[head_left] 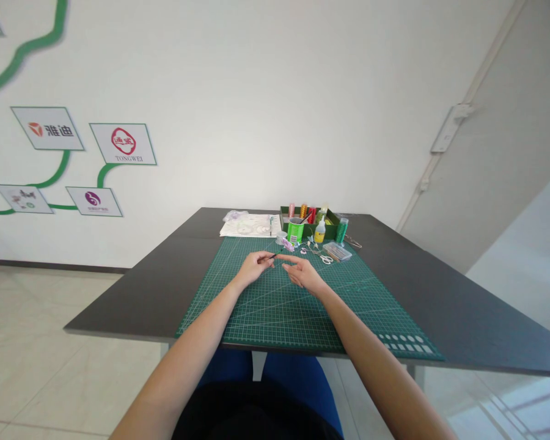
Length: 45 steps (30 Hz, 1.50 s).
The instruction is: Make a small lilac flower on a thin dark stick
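My left hand (pixel 255 267) is closed, thumb and fingers pinched on a thin dark stick-like thing (pixel 272 256) that points to the right. It is too small to name its kind. My right hand (pixel 305 275) has its index finger stretched toward that thing's tip, thumb apart and the other fingers loosely bent. The fingertip is at or very near the tip; I cannot tell whether they touch. Just beyond both hands lies a small lilac flower (pixel 288 245). Both hands are over the green cutting mat (pixel 275 318).
Behind the flower stand a green can (pixel 296 231), a glue bottle (pixel 319 232) and a green box (pixel 332 231) with thread spools. White-handled scissors (pixel 326 260) and a clear case (pixel 337 251) lie to the right. White paper sheets (pixel 245 225) lie at the back left of the dark table (pixel 165 275).
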Motion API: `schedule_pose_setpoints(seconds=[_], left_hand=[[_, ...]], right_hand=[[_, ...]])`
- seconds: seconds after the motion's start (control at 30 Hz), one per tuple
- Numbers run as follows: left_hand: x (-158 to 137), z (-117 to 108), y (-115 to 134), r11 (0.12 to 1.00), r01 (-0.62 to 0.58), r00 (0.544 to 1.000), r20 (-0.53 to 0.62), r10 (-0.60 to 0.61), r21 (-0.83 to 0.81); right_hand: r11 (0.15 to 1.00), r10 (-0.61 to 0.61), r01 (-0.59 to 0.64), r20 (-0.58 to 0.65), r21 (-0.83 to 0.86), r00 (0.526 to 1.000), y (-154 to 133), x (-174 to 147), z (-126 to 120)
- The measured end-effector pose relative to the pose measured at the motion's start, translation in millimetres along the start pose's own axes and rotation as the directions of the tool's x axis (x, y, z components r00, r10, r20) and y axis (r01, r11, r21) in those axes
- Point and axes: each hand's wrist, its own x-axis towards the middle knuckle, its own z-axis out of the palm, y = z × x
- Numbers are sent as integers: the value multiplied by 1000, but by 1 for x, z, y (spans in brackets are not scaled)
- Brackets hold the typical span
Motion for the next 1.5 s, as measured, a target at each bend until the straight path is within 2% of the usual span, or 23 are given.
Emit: schedule_pose_setpoints(seconds=[0.37,0.53,0.8,1.1,1.23,1.5], left_hand=[[-2,-2,7,987,-57,998,-24,61,153],[-4,-2,8,991,-60,997,-37,65,121],[-5,0,8,1000,17,999,-49,-17,-6],[-6,1,9,993,43,999,2,-43,-112],[-5,0,7,997,26,999,25,-25,-76],[-5,-1,9,999,-32,999,2,32,-9]], right_hand=[[1000,21,-21,-10,1,1000,-2,0,-1],[1000,21,-21,-18,-8,1000,2,1,-1],[1000,12,-12,12,-28,1000,0,-1,-1],[1000,12,-12,8,-15,1000,5,1,-2],[1000,6,-6,4,-23,1000,4,1,-1],[1000,-1,1,1,-6,1000,2,0,-1]])
